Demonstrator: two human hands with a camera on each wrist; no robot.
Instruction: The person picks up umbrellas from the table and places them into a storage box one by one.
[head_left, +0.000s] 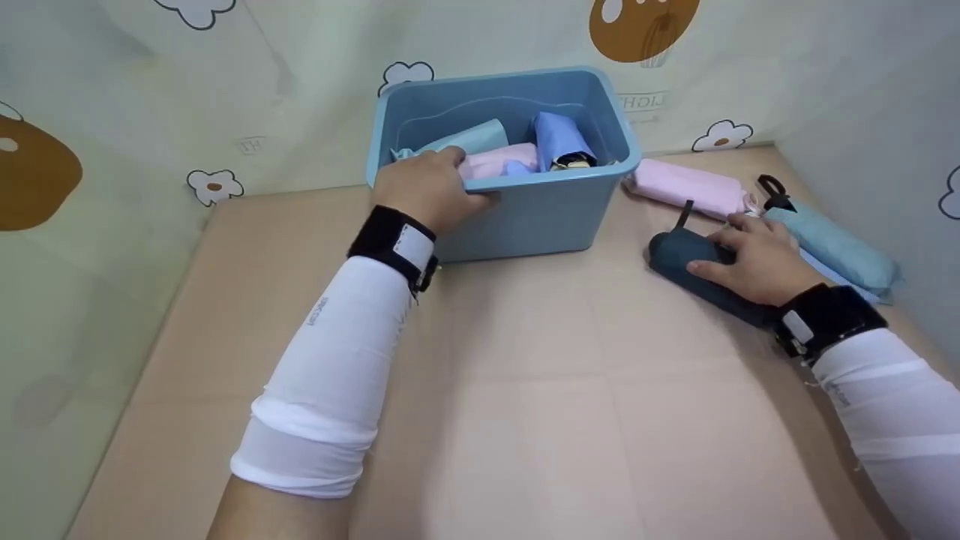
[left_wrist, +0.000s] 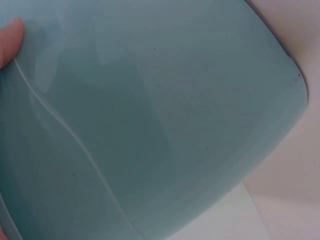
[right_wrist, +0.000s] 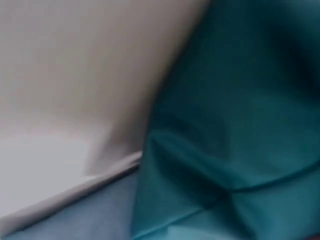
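My left hand (head_left: 424, 187) grips the near left rim of a blue plastic bin (head_left: 525, 217), thumb outside and fingers over the edge. In the left wrist view the bin's wall (left_wrist: 150, 100) fills most of the picture, with a fingertip at the left. Inside the bin lie a light teal bundle (head_left: 472, 139), a pink one (head_left: 499, 161) and a blue wrapped one (head_left: 561, 139). On the right, my right hand (head_left: 769, 259) holds a dark green folded umbrella (head_left: 686, 255) lying on the table. Its fabric (right_wrist: 225, 125) is close and blurred in the right wrist view.
Behind the right hand lie a pink folded umbrella (head_left: 686, 187) beside the bin and a light teal folded umbrella (head_left: 840, 247) with a dark handle loop. A patterned curtain (head_left: 300, 90) borders the tan table (head_left: 525, 435) at the back and sides.
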